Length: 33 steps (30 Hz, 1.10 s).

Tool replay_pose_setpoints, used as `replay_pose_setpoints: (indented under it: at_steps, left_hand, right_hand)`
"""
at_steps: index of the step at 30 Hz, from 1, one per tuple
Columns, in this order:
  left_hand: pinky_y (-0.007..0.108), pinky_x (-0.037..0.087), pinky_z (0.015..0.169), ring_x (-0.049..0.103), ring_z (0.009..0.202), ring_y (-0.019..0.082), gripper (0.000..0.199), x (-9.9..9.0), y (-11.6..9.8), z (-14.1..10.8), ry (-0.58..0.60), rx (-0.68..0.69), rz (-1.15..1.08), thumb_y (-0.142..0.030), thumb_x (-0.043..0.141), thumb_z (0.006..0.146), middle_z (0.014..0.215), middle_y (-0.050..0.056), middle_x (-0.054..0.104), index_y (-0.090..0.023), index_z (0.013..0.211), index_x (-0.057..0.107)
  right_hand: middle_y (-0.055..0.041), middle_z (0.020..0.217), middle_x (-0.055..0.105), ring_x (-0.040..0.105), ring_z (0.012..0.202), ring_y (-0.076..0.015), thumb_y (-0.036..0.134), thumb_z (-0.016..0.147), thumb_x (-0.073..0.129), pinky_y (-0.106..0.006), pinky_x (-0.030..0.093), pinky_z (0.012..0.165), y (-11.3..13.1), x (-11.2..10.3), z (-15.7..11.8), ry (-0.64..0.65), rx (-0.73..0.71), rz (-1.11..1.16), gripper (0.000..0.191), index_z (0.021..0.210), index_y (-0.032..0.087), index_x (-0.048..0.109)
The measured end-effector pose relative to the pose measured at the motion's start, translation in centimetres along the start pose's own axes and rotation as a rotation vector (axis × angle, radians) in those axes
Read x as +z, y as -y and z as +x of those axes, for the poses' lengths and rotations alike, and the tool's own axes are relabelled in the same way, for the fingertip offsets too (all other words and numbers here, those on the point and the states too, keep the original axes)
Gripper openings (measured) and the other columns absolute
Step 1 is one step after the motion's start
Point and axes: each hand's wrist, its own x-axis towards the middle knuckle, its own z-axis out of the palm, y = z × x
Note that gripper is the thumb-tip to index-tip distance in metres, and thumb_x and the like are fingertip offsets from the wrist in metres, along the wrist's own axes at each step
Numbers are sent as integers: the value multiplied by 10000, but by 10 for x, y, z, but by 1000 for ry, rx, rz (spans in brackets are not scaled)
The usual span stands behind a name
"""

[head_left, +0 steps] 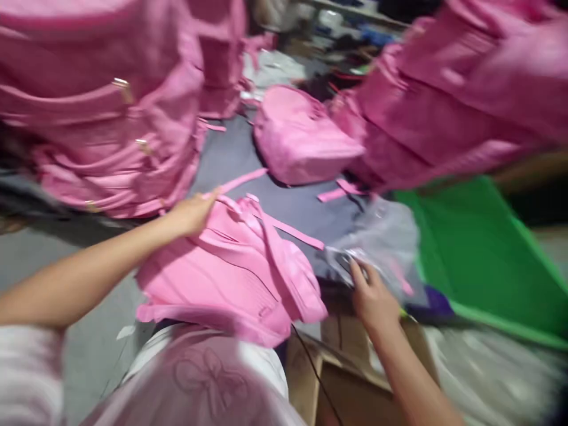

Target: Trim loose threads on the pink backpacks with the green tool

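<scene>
A pink backpack (222, 266) lies at the table's near edge, over my lap, with its straps on top. My left hand (194, 214) is closed on a strap near the backpack's upper left. To the right of the backpack, my right hand (373, 293) has its thumb and fingers around a small dark object (345, 261), blurred, beside a clear plastic bag (386, 231). What the dark object is cannot be made out. A loose pink strap end (306, 238) points toward my right hand.
Large pink backpacks stand at the left (102, 118) and right (452, 100). A smaller pink bag (302, 136) sits mid-table on the grey tabletop (231, 148). At the right is a green bin (483, 260); an open cardboard box (355, 390) is below.
</scene>
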Motion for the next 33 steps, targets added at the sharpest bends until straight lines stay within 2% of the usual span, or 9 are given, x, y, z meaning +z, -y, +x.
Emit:
replay_pose_setpoints:
  at_steps: [3, 6, 8, 11, 14, 18, 22, 29, 33]
  left_hand:
    - [535, 520, 948, 600, 1226, 413, 935, -1, 1, 11, -40, -1, 71, -270, 615, 873, 1423, 246, 507, -219, 1614, 47]
    - [634, 340, 1132, 303, 1485, 432, 691, -11, -25, -5, -344, 130, 89, -287, 529, 947, 1624, 229, 264, -181, 1574, 260]
    - [564, 309, 1188, 305, 1499, 348, 519, -17, -55, -23, -509, 257, -96, -320, 486, 983, 1621, 165, 320, -186, 1482, 435]
    - [341, 526, 983, 648, 1143, 203, 388, -14, -98, -38, -306, 435, -639, -337, 569, 954, 1271, 99, 676, -184, 1310, 585]
    - [199, 522, 688, 685, 755, 111, 132, 1, -115, -41, -85, 526, -971, -242, 650, 902, 856, -1, 736, -173, 1005, 693]
    - [156, 459, 575, 640, 616, 71, 70, 24, -98, -49, -490, 578, -932, -166, 652, 902, 733, -18, 711, -155, 842, 688]
    - [190, 538, 646, 695, 673, 108, 73, 39, -73, -58, -849, 698, -701, -108, 606, 903, 750, 13, 729, -152, 870, 653]
    - [218, 579, 713, 724, 752, 124, 102, 53, -36, -67, -974, 724, -580, -172, 681, 904, 821, 25, 752, -176, 988, 623]
    - [449, 500, 1082, 598, 1287, 262, 572, 64, 4, -75, -1048, 265, -544, -444, 765, 842, 1315, 151, 656, -205, 1311, 542]
  right_hand:
    - [-192, 1360, 605, 692, 945, -249, 105, 881, 503, -376, 578, 759, -15, -20, -37, -104, 207, 141, 549, 1423, 181, 538]
    - [-161, 1306, 636, 665, 790, -164, 259, 908, 591, -344, 578, 762, 19, -37, -33, -317, 313, 545, 630, 1508, 209, 406]
    - [-124, 1290, 643, 641, 738, -121, 277, 901, 641, -296, 570, 720, 55, -49, -25, -343, 254, 787, 659, 1510, 267, 390]
    - [-90, 1253, 656, 640, 701, -97, 221, 910, 647, -253, 569, 663, 103, -62, -19, -260, 56, 1018, 663, 1510, 319, 381]
    - [-84, 1175, 700, 688, 734, -122, 184, 915, 653, -251, 584, 659, 126, -64, -11, -156, -133, 1036, 537, 1420, 272, 495]
    - [-26, 843, 734, 695, 716, -136, 120, 924, 633, -233, 560, 675, 136, -63, 9, -97, -422, 851, 108, 985, 196, 680]
    - [-58, 923, 742, 708, 824, -164, 32, 912, 542, -261, 559, 733, 151, -64, 24, -66, -669, 761, 223, 1037, 165, 671]
    - [-62, 849, 714, 672, 778, -179, -28, 872, 483, -274, 520, 696, 181, -56, 36, -105, -771, 686, 261, 964, 136, 663]
    - [-61, 874, 746, 701, 767, -177, 42, 898, 511, -257, 510, 688, 190, -47, 60, -119, -620, 662, 241, 1021, 155, 684]
